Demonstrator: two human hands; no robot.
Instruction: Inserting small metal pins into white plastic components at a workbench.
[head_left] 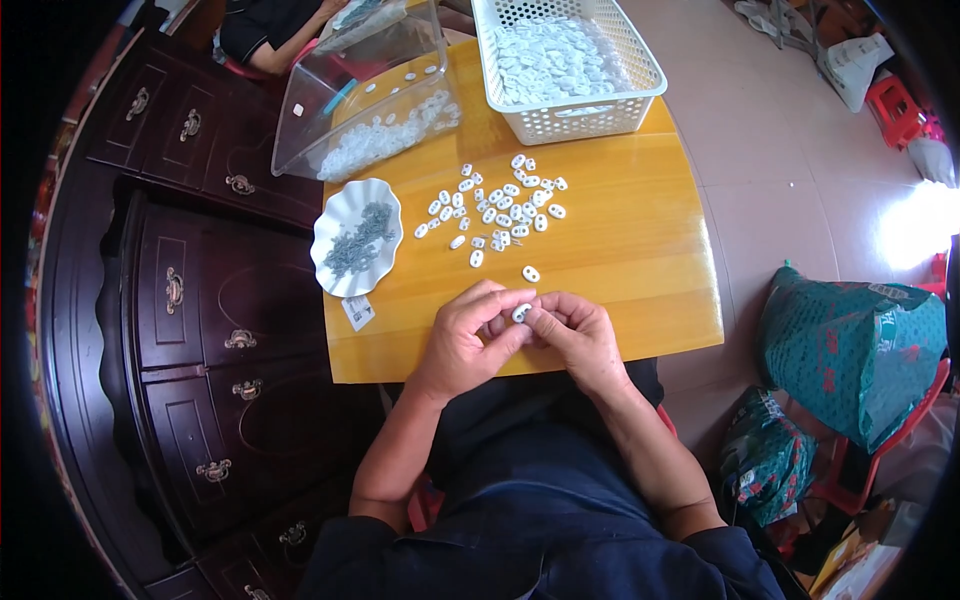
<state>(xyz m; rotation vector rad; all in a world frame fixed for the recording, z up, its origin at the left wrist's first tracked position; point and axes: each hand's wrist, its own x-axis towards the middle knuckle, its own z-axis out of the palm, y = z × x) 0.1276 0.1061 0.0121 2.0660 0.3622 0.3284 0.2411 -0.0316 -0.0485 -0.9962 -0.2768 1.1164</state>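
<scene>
Near the front edge of the table, my left hand [468,337] and my right hand [578,338] meet around one small white oval plastic piece [521,313] with dark holes. Fingertips of both hands pinch it from either side. Just beyond my fingers lies another white oval piece [530,274]. Farther off, a loose spread of similar white oval and squarish pieces [504,220] covers the middle of the table, a few thin metal bits among them. To the left, a scalloped white dish [388,262] holds a heap of small grey metal parts [358,240].
A white perforated basket [590,122] full of pale plastic pieces stands at the table's far edge. Left of it, a clear bin [300,150] lies tilted with translucent pieces inside. Dark drawers [180,290] flank the left side. Green bags [850,350] sit at right. Another person's arm [290,45] shows far left.
</scene>
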